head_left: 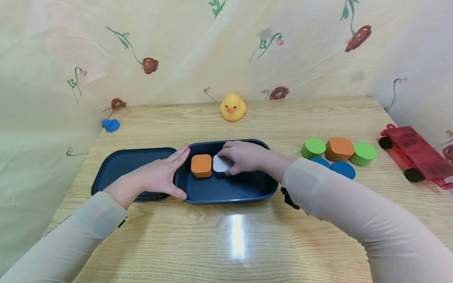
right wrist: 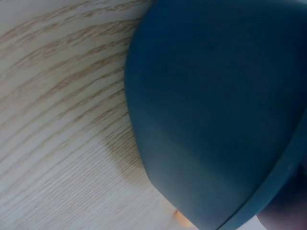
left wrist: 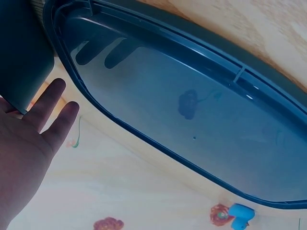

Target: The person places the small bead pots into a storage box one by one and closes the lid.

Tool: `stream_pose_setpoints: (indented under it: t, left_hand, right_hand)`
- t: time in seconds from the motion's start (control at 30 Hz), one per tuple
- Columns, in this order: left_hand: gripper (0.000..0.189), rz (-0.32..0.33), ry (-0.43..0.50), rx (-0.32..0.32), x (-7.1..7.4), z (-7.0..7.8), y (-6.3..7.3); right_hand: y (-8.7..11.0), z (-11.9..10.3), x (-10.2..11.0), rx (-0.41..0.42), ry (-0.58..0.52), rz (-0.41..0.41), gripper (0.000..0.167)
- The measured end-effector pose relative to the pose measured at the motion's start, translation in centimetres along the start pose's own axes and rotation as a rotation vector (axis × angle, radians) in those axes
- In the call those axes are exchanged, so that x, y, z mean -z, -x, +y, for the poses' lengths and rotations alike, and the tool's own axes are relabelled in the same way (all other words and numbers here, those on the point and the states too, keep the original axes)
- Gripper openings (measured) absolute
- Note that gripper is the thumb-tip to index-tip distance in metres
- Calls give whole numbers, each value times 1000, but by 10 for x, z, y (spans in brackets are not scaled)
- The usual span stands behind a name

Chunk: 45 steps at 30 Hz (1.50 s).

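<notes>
A dark blue oblong box (head_left: 226, 199) stands open on the table, with an orange block (head_left: 201, 164) inside at its left. Beside that block, my right hand (head_left: 244, 157) reaches over the box's right side and pinches a white-topped block (head_left: 220, 164) between thumb and fingers. My left hand (head_left: 161, 173) spreads round the box's left end, its straight fingers and thumb touching the wall. In the left wrist view two straight fingers of the left hand (left wrist: 29, 139) show near the box (left wrist: 24, 52). In the right wrist view the box wall (right wrist: 211, 110) hides most of the right hand.
Left of the box lies a matching dark blue lid (head_left: 124, 165). Green blocks (head_left: 313, 148), another orange block (head_left: 339, 148) and blue discs (head_left: 343, 169) sit at the right, near a red toy cart (head_left: 419, 153). Behind are a yellow duck (head_left: 232, 108) and a small blue duck (head_left: 111, 125).
</notes>
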<state>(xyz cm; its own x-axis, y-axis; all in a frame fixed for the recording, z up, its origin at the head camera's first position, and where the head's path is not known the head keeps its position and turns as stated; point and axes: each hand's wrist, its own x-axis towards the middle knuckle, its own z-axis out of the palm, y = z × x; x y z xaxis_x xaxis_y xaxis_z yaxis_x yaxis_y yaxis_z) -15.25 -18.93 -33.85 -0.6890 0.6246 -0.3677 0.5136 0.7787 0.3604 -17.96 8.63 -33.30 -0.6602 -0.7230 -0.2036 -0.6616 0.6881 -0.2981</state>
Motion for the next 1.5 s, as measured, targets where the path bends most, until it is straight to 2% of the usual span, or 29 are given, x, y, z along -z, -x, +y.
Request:
stream_pose_setpoints:
  t: [0.27,0.47,0.73,0.8,0.9,1.03,1.2,1.33,1.5]
  left_hand:
    - [124,-2,-2,-1,0,2,-1]
    - [123,-10,-3,6,0,4,0]
    - [123,-4,-7,5,0,3,2]
    - [123,-1,-10,2,0,3,2]
    - [123,-5,-13,3,0,4,2]
    - [124,-8,-14,9,1,4,1]
    - [124,-14,-5,18,1,3,0]
    - [124,-17,-3,16,2,2,0]
    - [124,-21,-5,13,2,3,-2]
  right_hand:
    - [-1,-2,1,-1,-9,-11,55]
    - [14,0,16,-8,-79,12,60]
    - [51,14,39,28,-192,130,57]
    - [62,21,44,5,-208,158,57]
    - [80,31,51,-73,-214,174,58]
    - [104,47,58,-168,-194,178,59]
    - [129,62,60,-220,-191,149,62]
    - [147,74,56,-238,-167,131,63]
    - [165,89,46,-235,-87,114,66]
